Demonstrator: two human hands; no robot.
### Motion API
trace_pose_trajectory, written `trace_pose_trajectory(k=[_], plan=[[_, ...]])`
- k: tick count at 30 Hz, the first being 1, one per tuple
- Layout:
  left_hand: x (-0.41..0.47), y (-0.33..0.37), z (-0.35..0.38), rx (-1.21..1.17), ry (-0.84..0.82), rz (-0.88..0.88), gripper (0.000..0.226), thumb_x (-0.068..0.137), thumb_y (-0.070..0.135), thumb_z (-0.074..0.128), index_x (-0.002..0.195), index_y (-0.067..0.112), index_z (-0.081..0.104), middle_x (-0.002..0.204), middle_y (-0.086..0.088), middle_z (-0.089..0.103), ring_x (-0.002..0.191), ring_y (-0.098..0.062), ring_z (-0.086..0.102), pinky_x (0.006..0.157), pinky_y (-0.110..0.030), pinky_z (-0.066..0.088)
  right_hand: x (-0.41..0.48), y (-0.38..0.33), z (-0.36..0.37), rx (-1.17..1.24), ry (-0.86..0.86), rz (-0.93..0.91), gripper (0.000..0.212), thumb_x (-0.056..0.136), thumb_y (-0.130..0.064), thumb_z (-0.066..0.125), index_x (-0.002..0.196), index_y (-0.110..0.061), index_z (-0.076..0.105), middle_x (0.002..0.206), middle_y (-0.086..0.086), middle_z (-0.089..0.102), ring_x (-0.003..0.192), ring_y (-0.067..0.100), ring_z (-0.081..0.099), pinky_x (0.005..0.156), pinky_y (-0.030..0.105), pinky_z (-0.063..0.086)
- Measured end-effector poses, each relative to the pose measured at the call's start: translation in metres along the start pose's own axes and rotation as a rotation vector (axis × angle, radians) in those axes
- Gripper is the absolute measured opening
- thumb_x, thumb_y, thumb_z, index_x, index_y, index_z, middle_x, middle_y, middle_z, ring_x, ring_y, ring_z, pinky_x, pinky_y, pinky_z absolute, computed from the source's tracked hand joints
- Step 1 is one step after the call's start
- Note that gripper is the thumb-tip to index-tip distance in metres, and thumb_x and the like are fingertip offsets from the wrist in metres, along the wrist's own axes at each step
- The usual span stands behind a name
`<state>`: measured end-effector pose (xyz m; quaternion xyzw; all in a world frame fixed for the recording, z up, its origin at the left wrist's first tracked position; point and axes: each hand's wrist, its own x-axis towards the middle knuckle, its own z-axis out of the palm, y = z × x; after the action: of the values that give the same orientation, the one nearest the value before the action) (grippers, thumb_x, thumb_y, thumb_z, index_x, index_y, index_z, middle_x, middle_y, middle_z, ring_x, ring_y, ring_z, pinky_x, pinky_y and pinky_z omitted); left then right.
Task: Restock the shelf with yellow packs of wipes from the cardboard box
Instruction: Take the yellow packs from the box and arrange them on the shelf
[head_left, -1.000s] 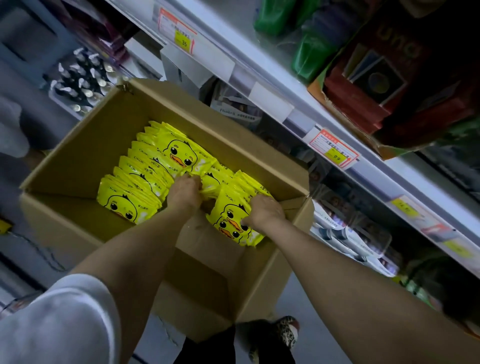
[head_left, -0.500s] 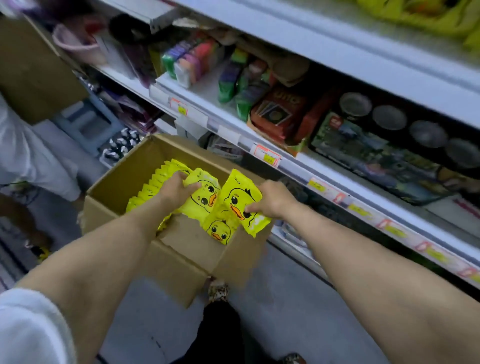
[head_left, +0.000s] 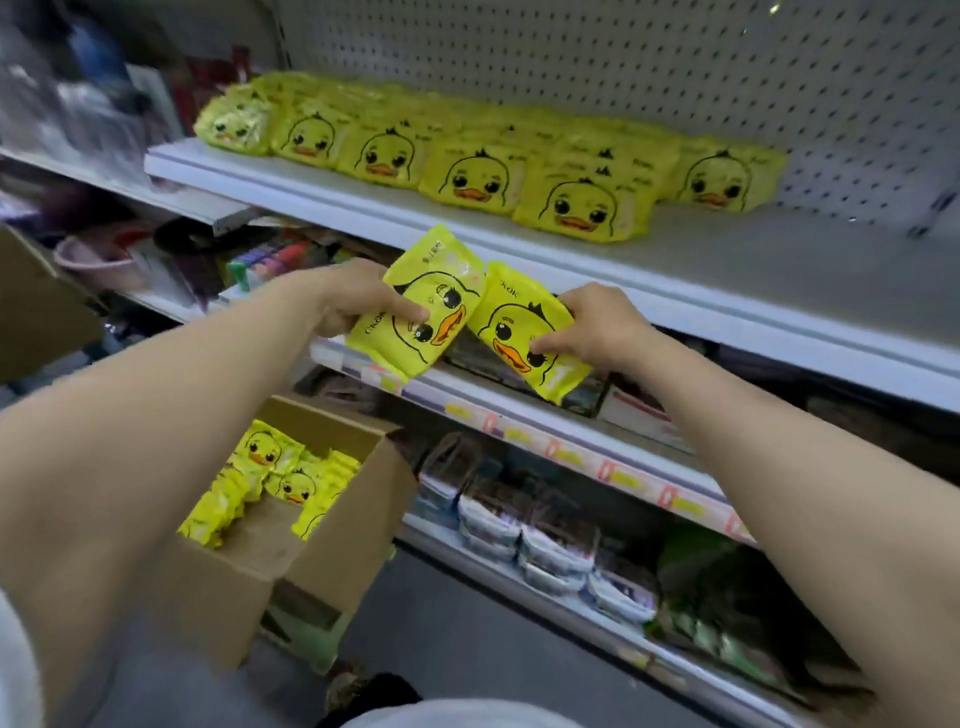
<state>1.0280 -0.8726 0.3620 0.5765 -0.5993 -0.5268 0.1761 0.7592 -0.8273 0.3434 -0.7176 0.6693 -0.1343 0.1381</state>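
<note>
- Pinching one yellow duck pack (head_left: 415, 306), the left hand (head_left: 348, 296) curls thumb over its face.
- Right hand (head_left: 597, 322) grips another pack (head_left: 524, 332), the two held just below the shelf (head_left: 779, 270).
- Shelf row (head_left: 478, 156) stands above; the cardboard box (head_left: 332, 545) below holds more packs.

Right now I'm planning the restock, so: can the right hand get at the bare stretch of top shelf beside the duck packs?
Probably yes: the right hand, gripping a yellow pack, sits just below the front edge of the top shelf, and nothing stands between them.
</note>
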Motion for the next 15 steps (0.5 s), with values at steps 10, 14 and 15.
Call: trace_pose_trajectory(k=[10,14,15], plan=[[0.008,0.148,0.068,0.169,-0.059,0.212,0.032,0.082,0.008,0.073,0.113,0.009,0.065,0.103,-0.009,0.075,0.087,-0.021,0.073,0.08,-0.04,0.057,-0.056,0.085,-0.121,0.121,0.27,0.132,0.022,0.074,-0.037,0.085,0.089,-0.024,0.075,0.078,-0.005,0.066,0.084,0.018,0.06,0.069,0.026,0.038],[0.025,0.203,0.097,0.26,-0.089,0.284,0.028,0.085,0.01,0.072,0.11,0.005,0.062,0.08,-0.001,0.076,0.067,-0.012,0.073,0.067,-0.032,0.059,-0.055,0.122,-0.145,0.152,0.347,0.24,0.034,0.072,-0.039,0.086,0.1,-0.023,0.076,0.09,-0.002,0.068,0.088,0.015,0.059,0.075,0.026,0.041],[0.027,0.215,0.105,0.28,-0.074,0.296,0.024,0.086,0.012,0.072,0.105,0.005,0.061,0.075,0.004,0.075,0.064,-0.008,0.071,0.071,-0.031,0.056,-0.053,0.132,-0.148,0.142,0.365,0.268,0.041,0.071,-0.041,0.086,0.104,-0.019,0.074,0.093,-0.001,0.068,0.089,0.016,0.059,0.077,0.027,0.045]])
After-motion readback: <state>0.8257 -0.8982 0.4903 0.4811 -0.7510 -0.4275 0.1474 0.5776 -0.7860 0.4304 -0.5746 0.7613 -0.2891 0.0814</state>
